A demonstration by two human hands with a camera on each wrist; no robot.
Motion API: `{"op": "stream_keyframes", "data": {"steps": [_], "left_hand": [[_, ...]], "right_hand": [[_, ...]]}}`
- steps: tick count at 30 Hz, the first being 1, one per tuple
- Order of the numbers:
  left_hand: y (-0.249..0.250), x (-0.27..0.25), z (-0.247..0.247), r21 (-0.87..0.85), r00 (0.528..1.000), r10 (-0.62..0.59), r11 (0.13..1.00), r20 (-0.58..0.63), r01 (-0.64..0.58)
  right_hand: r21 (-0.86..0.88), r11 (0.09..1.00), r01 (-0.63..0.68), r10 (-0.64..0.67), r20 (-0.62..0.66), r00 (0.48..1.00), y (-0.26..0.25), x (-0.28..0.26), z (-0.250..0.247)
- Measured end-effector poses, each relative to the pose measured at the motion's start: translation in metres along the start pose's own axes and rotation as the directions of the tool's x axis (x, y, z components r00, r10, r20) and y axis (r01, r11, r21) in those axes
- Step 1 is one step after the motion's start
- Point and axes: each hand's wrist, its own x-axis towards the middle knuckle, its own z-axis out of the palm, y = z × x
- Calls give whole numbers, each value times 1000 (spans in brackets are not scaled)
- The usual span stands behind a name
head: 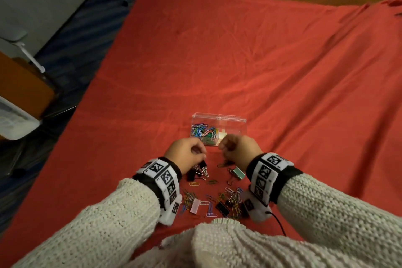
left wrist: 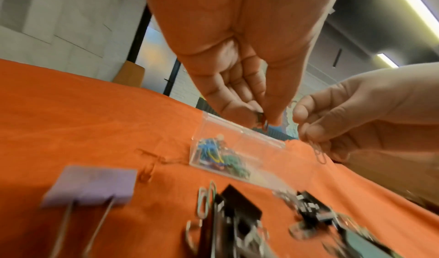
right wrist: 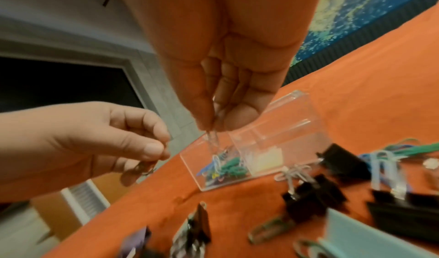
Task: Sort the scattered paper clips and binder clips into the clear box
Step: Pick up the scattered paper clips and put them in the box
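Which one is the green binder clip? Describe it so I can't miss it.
On the red cloth, look just nearer than the clear box, right beside the right hand at its wrist. The green binder clip lies there, pale mint and blocky; nearby binder clips are black or pink.

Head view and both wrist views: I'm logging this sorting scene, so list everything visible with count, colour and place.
clear box: one, transparent, two compartments, on the cloth beyond the hands
paper clips in box: many, mixed colours, left compartment
pale item: one, cream, right compartment; unclear what
loose paper clips: many, mixed colours, scattered near the person
black binder clips: several, near side
pink binder clip: one, near side
green binder clip: one, beside right wrist
red cloth: one, covering the surface
left hand: pinches small clips
right hand: pinches paper clips
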Motion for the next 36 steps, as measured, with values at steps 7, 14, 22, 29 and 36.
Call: {"op": "stream_keyframes", "data": {"steps": [7, 14, 22, 29, 36], "left_hand": [[13, 41, -22, -218, 968, -62, 976, -242, 8], [10, 47, -20, -234, 960, -128, 970, -248, 69], [-3, -1, 13, 239, 940, -17, 969, 341, -69], [-5, -25, 52, 428, 864, 20, 863, 503, -269], [-6, -34, 55, 407, 890, -6, 891, 455, -202]], "right_hand": [[484, 875, -15, 90, -132, 987, -27, 35, -5], [328, 944, -30, 55, -65, 996, -23, 35, -8], [-310, 951, 22, 106, 389, 915, 34, -16, -4], [-353, 894, 277, -128, 390, 912, 62, -38, 32], [-464, 842, 275, -95, 374, 922, 56, -44, 34]]}}
